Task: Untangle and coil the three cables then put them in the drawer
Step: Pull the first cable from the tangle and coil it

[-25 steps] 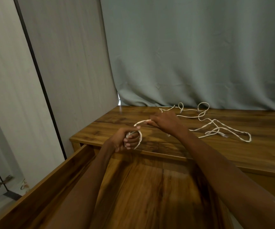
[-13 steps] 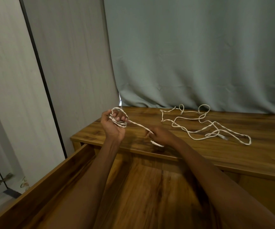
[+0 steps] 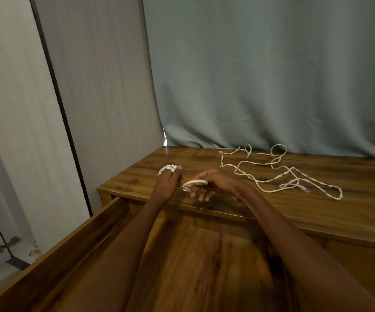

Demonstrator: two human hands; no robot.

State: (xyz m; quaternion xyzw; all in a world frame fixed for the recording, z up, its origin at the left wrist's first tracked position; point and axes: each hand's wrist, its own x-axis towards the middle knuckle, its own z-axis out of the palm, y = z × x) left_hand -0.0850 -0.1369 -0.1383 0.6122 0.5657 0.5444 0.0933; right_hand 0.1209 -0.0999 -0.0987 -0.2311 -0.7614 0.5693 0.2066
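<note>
My left hand [image 3: 167, 182] holds a small coil of white cable [image 3: 168, 168] wound around its fingers, above the near edge of the wooden desk top [image 3: 260, 212]. My right hand [image 3: 213, 184] pinches the free end of that same white cable [image 3: 195, 183] just to the right of the left hand. More white cable [image 3: 278, 174] lies loose and tangled on the desk top at the back right. The open wooden drawer [image 3: 105, 224] is pulled out beneath my arms.
A grey-green curtain [image 3: 272, 75] hangs behind the desk. A pale wardrobe panel [image 3: 92, 97] and a door with a hinge [image 3: 8, 244] stand to the left of the drawer's side wall.
The free length of cable between my hands has become shorter. My left hand came down and to the right with the coil; my right hand rose toward it.
</note>
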